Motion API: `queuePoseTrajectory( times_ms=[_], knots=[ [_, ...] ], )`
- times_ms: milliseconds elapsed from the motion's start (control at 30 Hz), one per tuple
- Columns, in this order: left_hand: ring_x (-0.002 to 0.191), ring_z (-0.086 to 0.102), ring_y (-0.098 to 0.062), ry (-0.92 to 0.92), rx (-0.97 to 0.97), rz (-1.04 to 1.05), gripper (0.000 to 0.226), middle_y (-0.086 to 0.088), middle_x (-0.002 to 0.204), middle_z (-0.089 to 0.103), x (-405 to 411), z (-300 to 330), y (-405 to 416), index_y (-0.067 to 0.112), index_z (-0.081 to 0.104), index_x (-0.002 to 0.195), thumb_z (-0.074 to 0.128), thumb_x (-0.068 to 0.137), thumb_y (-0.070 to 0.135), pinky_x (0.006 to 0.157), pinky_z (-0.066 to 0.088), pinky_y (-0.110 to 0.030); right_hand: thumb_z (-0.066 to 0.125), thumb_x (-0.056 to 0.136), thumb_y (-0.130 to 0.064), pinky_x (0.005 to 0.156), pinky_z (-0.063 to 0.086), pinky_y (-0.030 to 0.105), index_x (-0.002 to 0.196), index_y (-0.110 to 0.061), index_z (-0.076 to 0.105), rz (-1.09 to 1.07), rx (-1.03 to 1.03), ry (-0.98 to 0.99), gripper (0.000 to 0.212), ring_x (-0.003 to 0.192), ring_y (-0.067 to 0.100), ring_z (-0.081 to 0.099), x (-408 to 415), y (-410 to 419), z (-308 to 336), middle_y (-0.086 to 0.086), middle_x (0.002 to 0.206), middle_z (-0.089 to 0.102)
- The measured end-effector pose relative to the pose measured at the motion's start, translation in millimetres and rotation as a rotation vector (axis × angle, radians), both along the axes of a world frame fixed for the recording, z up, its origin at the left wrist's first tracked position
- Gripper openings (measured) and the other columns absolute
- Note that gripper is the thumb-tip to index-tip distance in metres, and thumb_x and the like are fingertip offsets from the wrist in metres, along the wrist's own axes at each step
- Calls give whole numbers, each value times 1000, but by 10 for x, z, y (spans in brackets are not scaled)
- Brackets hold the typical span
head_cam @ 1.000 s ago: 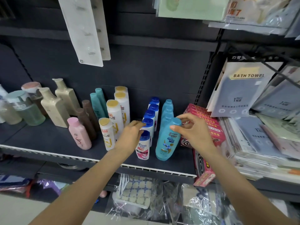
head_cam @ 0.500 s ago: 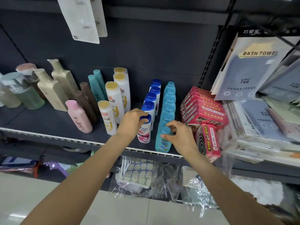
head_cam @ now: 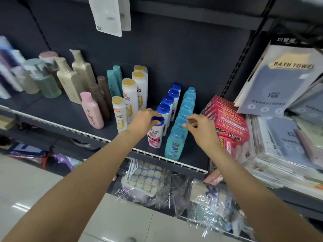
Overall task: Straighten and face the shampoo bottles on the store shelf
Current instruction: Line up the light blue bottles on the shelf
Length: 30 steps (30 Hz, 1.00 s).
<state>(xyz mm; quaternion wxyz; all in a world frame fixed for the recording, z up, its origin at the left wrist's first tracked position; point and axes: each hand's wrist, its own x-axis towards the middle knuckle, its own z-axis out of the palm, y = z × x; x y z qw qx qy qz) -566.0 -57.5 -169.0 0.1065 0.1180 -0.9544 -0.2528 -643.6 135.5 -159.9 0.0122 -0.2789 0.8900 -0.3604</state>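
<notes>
blue-capped bottle (head_cam: 156, 131) under left hand (head_cam: 142, 121)

The cap of the front white bottle (head_cam: 156, 132) is partly covered by the left hand (head_cam: 142, 122), so the grip cannot be seen fully. The light blue bottles (head_cam: 187, 106) behind the front one are hidden one behind another; only their caps are seen. It cannot be told whether a cap is touched by the fingertips (head_cam: 185, 125) of the right hand (head_cam: 201, 131). The bottles at the far left (head_cam: 7, 70) are blurred and cut by the picture's edge. The bath towel pack (head_cam: 279, 79) is cut at the right edge. The small print on the red boxes (head_cam: 227, 117) cannot be read.
</notes>
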Motion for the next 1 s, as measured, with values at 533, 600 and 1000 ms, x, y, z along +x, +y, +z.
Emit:
queuePoseTrajectory(
  times_ms=[533, 600, 1000],
  knots=[
    [107, 56, -28, -84, -42, -19, 33, -12, 118, 59, 5, 73, 27, 11, 60, 123, 60, 91, 18, 92, 44, -32, 70, 84, -11, 77, 48, 22, 115, -12, 63, 36, -70, -68, 32, 84, 12, 59, -133, -36, 367, 2, 106, 61],
    [111, 55, -28, -109, -45, -36, 34, -11, 122, 57, -2, 106, 44, 11, 60, 123, 61, 90, 20, 93, 45, -36, 72, 81, -12, 75, 51, 21, 109, -13, 64, -19, -170, -35, 29, 78, 9, 60, -118, 4, 579, 0, 97, 62],
    [91, 65, -28, 1, 621, 217, 42, -8, 94, 64, -153, 797, 375, 13, 61, 98, 43, 94, 51, 80, 53, -34, 66, 86, -7, 71, 60, 31, 99, -12, 65, -199, -837, -400, 15, 91, 17, 68, 30, 233, 1171, 6, 94, 68]
  ],
)
